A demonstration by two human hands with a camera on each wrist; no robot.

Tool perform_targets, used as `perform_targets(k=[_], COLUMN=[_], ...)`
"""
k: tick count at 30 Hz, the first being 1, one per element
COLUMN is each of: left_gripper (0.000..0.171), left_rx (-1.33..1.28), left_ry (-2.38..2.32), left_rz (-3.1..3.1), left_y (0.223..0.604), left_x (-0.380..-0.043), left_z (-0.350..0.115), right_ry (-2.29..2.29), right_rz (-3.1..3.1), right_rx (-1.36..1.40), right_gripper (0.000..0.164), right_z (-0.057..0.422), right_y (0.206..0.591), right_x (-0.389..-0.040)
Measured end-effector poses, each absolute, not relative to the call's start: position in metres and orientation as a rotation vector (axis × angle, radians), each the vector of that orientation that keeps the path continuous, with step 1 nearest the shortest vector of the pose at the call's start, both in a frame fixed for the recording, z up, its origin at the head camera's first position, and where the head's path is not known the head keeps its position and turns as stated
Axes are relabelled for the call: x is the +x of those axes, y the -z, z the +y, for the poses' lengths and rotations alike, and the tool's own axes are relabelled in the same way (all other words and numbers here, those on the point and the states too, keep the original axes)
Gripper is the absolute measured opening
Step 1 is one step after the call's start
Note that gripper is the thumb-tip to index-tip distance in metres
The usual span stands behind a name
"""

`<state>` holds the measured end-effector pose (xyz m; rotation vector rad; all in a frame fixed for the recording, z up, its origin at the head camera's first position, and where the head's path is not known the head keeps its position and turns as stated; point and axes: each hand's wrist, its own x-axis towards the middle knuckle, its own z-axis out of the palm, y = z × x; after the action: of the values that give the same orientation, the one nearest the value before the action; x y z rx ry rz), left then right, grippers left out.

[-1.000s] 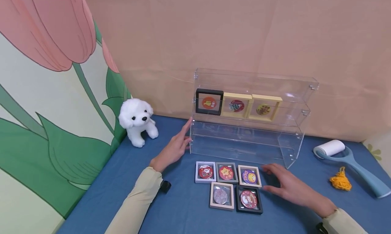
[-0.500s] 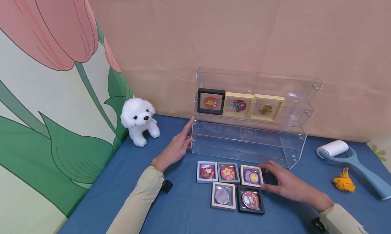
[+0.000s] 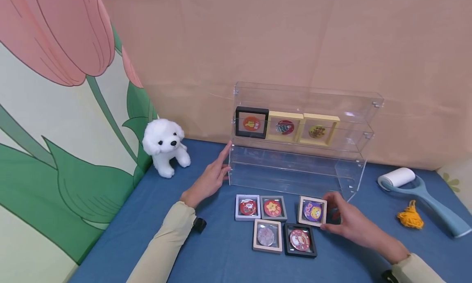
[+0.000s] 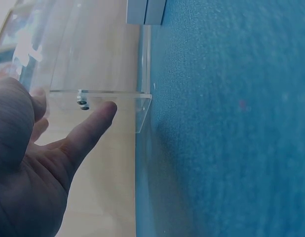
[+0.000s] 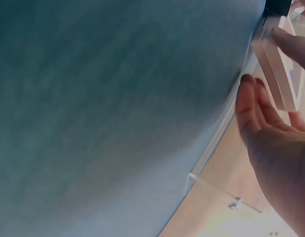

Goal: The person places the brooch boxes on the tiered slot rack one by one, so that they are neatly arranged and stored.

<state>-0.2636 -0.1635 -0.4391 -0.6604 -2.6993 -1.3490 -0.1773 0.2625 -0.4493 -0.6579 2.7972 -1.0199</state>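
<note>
My right hand [image 3: 348, 219] pinches a cream square display frame [image 3: 312, 211] holding a round purple badge, tilted at the right end of the back row. In the right wrist view that frame [image 5: 277, 74] sits between the thumb and fingers. My left hand [image 3: 208, 179], fingers extended, touches the left side of the clear acrylic shelf [image 3: 291, 164]; in the left wrist view one finger reaches the shelf's side panel [image 4: 128, 106]. Before the shelf lie a lilac frame [image 3: 248, 218], a grey frame [image 3: 273, 218], a pinkish frame [image 3: 267, 249] and a black frame [image 3: 300, 253], each with a round badge.
On the shelf's middle tier stand a black frame [image 3: 252, 135] and two pale yellow ones, the left frame [image 3: 284, 139] and the right frame [image 3: 318, 142]. A white toy dog [image 3: 166, 147] sits left. At right lie a lint roller [image 3: 424, 192] and orange yarn [image 3: 410, 215].
My right hand has taken hold of the cream frame and shifted it right, away from the grey frame, with some tilt. My left hand stays at the shelf.
</note>
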Motion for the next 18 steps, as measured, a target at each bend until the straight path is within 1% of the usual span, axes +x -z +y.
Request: perform_targets(k=[4, 8, 18], left_gripper=[0.096, 0.096, 0.095], left_rx=[-0.665, -0.667, -0.670], left_ry=[1.348, 1.335, 1.347], left_rz=[-2.699, -2.711, -2.706], left_y=[0.4388, 0.4395, 0.4390], left_x=[-0.2635, -0.2635, -0.2631], left_z=[-0.1642, -0.1644, -0.1647], right_ry=[1.090, 1.108, 1.097], right_rz=[2.794, 2.814, 2.990], right_rx=[-0.762, -0.765, -0.795], right_gripper=[0.070, 0.068, 0.051], right_z=[0.2613, 0.2609, 0.2593], right_y=[0.4514, 0.4511, 0.4478], right_x=[-0.1739, -0.1716, -0.1679])
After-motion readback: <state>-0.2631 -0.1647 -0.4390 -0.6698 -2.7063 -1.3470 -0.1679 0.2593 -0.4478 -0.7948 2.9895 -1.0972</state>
